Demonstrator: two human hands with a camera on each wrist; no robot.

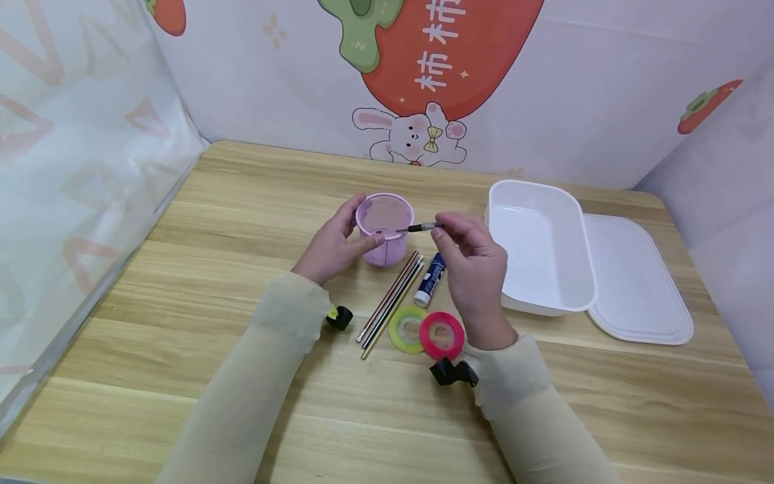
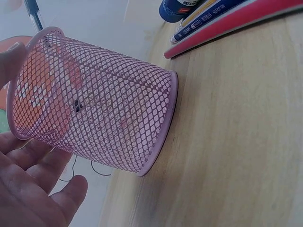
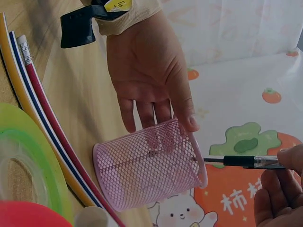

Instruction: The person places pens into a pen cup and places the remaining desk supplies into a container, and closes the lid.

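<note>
A pink mesh pen holder (image 1: 385,254) stands upright on the table. My left hand (image 1: 329,250) holds it from the left, the thumb at the near rim and the fingers round the far side. In my right hand (image 1: 478,269), thumb and fingertips pinch a slim pen (image 1: 417,228) with a black grip and a clear barrel. The pen lies nearly level, its thin tip at the holder's rim; the right wrist view shows the black grip (image 3: 238,161) outside the rim. Whether the tip is inside the holder I cannot tell.
Several pencils (image 1: 390,306) lie beside a blue glue stick (image 1: 431,279). A yellow-green tape roll (image 1: 396,329) touches a pink tape roll (image 1: 428,346) near the right wrist. To the right are a white container (image 1: 544,296) and its flat lid (image 1: 641,282).
</note>
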